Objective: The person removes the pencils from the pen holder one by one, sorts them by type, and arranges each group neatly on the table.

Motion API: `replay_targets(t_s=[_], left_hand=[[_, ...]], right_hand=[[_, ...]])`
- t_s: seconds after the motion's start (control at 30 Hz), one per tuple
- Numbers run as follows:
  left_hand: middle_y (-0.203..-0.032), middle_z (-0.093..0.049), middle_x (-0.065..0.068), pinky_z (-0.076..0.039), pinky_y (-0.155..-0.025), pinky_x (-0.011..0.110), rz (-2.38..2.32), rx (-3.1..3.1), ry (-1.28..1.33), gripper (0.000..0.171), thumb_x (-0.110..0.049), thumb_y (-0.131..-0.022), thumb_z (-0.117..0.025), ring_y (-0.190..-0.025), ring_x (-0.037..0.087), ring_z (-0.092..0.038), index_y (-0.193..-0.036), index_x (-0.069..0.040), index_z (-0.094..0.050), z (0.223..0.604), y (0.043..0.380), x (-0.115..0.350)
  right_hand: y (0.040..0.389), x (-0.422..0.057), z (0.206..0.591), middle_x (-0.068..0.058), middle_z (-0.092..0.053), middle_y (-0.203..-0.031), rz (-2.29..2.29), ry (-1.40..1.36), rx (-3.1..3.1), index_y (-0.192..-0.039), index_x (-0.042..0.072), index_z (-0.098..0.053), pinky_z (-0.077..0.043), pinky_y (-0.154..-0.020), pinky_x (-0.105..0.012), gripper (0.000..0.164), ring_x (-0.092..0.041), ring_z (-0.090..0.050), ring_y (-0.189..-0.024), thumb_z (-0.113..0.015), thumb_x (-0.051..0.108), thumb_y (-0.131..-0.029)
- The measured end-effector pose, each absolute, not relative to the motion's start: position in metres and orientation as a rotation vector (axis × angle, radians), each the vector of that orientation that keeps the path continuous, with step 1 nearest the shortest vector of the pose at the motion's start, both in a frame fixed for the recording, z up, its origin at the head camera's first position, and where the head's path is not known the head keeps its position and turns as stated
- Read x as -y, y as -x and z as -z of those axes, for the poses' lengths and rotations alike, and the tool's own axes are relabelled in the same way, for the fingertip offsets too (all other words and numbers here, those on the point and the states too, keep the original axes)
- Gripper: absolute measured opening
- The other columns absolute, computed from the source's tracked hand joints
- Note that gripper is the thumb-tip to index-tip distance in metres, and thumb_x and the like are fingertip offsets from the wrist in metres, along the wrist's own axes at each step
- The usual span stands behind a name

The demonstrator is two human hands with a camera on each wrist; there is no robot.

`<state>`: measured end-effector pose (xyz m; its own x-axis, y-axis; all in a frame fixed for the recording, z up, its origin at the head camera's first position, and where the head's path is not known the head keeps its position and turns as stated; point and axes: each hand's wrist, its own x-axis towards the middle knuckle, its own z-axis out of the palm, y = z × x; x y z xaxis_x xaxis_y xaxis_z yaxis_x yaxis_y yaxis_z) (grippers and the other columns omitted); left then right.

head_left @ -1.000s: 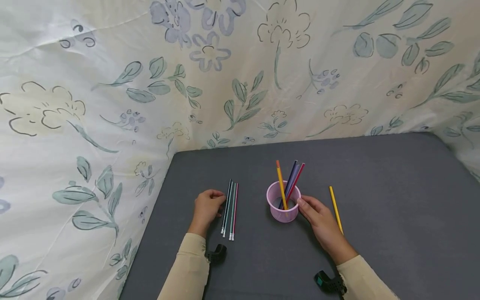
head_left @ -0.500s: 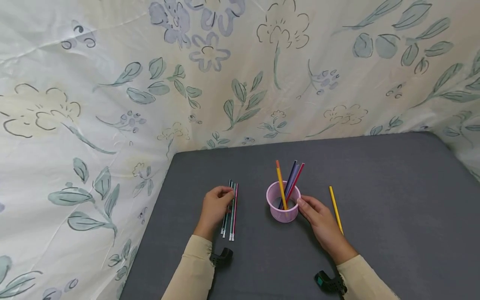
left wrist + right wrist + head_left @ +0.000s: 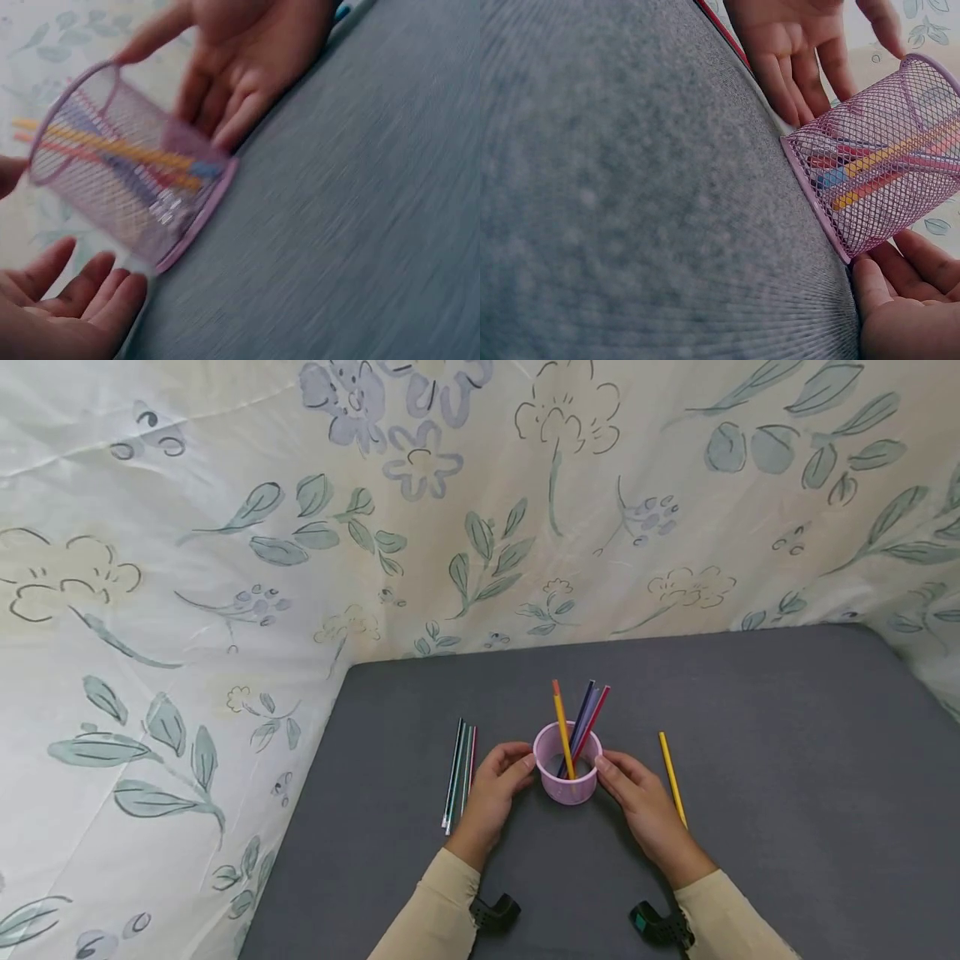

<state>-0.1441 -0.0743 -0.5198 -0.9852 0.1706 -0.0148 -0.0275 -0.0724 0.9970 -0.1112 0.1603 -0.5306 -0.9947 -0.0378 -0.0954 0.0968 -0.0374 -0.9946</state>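
A pink mesh pencil cup (image 3: 567,792) stands upright on the table between both hands. Several coloured pencils (image 3: 589,720) lean inside it, one yellow with an orange end, others dark blue, purple and red. My left hand (image 3: 489,797) is at the cup's left side, its thumb by the rim; in the left wrist view its relaxed fingers (image 3: 112,300) lie close to the mesh near the base. On the opposite side, my right hand (image 3: 651,817) holds the cup, thumb at the rim and fingers along the wall.
Several pencils (image 3: 455,768) lie side by side left of the cup, partly behind the left hand. A single yellow pencil (image 3: 672,777) lies right of the right hand. A flowered cloth (image 3: 450,527) hangs behind the dark grey table (image 3: 787,760).
My left hand has moved right, from beside the row of pencils, across them, to the cup's left side. The right hand and the cup have stayed put.
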Motion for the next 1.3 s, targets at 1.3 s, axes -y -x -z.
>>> replay_targets(t_s=[1.3], left_hand=[[-0.128, -0.066, 0.022, -0.046, -0.114, 0.045, -2.349, -1.879, -0.131, 0.035, -0.02, -0.109, -0.061, -0.124, 0.038, -0.062, -0.13, 0.009, -0.062, 0.528, 0.142, 0.06]], right_hand=[[0.101, -0.159, 0.479, -0.015, -0.071, -0.127, 2.252, -0.049, -2.543, -0.134, -0.001, -0.069, -0.053, -0.092, -0.02, 0.033, -0.018, -0.068, -0.114, -0.073, 0.019, -0.108]])
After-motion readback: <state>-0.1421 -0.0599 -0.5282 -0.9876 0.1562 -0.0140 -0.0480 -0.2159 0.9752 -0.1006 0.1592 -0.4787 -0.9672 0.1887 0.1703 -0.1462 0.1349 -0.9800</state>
